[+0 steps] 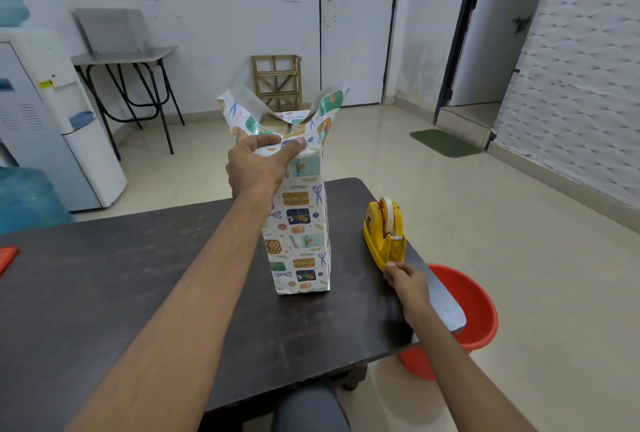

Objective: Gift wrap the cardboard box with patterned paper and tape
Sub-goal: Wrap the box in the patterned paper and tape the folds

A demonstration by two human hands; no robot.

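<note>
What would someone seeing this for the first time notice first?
The tall box in patterned paper stands upright on the dark table, top flaps splayed open, with the left hand gripping the paper at its top. To its right, near the table's edge, the right hand pinches at the near tip of a yellow tape dispenser. A red tub sits on the floor beside that edge.

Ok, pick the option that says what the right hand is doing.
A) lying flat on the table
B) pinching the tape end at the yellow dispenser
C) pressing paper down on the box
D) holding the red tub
B: the right hand pinches the tape end at the cutter of the yellow dispenser, while the left hand grips the top of the wrapped box.
</note>
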